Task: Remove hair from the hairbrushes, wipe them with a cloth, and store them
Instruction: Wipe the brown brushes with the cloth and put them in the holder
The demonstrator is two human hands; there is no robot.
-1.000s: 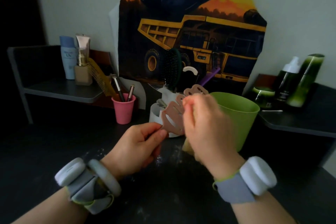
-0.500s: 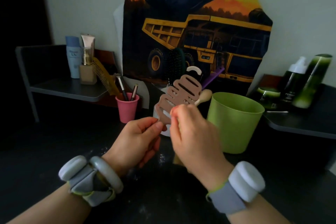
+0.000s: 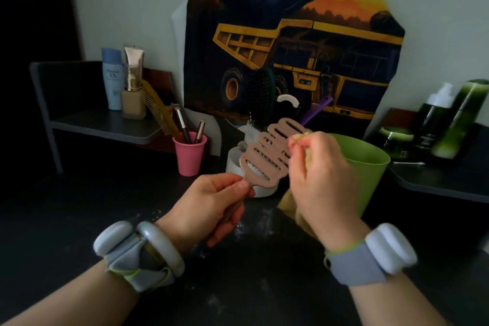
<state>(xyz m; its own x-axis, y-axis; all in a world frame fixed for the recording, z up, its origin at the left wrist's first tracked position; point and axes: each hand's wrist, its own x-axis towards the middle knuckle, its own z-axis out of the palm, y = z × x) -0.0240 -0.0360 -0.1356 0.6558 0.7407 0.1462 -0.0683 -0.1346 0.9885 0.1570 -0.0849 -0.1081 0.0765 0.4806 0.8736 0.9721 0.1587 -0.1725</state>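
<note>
Mid-task, centre frame: left hand grips the pink vented brush by its handle, right hand pinches a yellowish cloth against it — wiping underway, storing left; other brushes already sit in the white holder.

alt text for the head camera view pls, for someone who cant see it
A person's left hand grips the handle of a tan vented plastic hairbrush while the right hand rubs its head with a yellowish cloth, above a dark tabletop. Behind stand a green plastic tub, a pink cup of makeup brushes and a white holder of brushes.
</note>
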